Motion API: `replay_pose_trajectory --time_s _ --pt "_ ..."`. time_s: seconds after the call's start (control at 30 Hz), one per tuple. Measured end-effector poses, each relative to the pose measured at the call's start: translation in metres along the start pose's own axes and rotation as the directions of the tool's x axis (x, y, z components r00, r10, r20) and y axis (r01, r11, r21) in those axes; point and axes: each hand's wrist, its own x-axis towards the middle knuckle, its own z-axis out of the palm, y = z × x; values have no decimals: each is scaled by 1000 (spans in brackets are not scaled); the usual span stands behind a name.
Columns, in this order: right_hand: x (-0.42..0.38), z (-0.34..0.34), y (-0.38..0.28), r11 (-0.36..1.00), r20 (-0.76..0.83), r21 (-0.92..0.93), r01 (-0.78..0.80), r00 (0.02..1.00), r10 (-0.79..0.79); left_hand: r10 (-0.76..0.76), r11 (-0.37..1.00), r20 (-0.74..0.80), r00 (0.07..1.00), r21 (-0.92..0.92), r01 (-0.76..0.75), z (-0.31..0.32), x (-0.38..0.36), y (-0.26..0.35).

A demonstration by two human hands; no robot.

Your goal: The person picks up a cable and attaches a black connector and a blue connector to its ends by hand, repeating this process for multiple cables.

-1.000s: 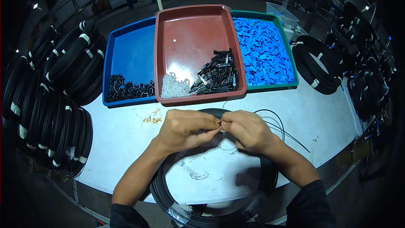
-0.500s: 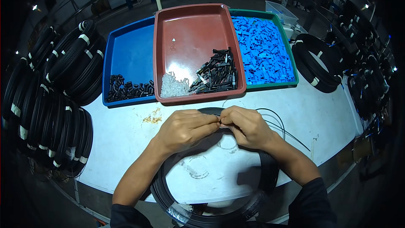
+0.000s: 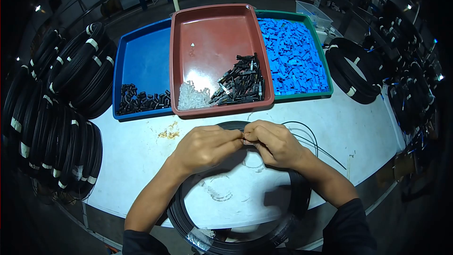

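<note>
My left hand [image 3: 205,147] and my right hand [image 3: 274,143] meet fingertip to fingertip over the far side of a black cable coil [image 3: 176,210]. Both are closed in a pinch. A tiny dark bit shows between the fingertips, mostly hidden, and I cannot make out what it is. The coil lies across the table's front edge, wrapped with clear tape at its near side. Loose cable ends [image 3: 330,153] curve out to the right of my right hand.
A blue tray [image 3: 144,61] holds short black pieces. In the red tray [image 3: 222,38] are clear and black parts; a green tray [image 3: 302,97] holds blue clips. Cable coils [image 3: 61,146] stack at left; another coil [image 3: 351,71] lies right. Yellowish scraps [image 3: 169,132] dot the white table [image 3: 127,179].
The view has shifted very slightly. My hands stay pinched together in nearly the same place, with only small finger movement.
</note>
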Motion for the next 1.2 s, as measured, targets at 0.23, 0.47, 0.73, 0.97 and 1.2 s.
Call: replay_pose_trajectory --time_s 0.23,0.47,0.73,0.97,1.2 --pt "4 -8 -11 933 32 -288 214 976 -214 -606 559 181 775 -596 577 -6 7 7" --pt "2 -1 -3 996 47 70 -49 998 45 -89 987 -17 996 -137 86 -3 4 3" --pt "8 -7 -11 919 23 -323 227 972 -232 -529 668 88 844 -569 479 -5 8 8" --pt "5 1 -5 1000 -61 -3 -1 998 1 -382 844 -41 923 -424 330 -6 6 8" --pt "5 -3 -9 937 -84 -272 220 964 -251 -550 582 84 831 -676 453 -2 5 4"
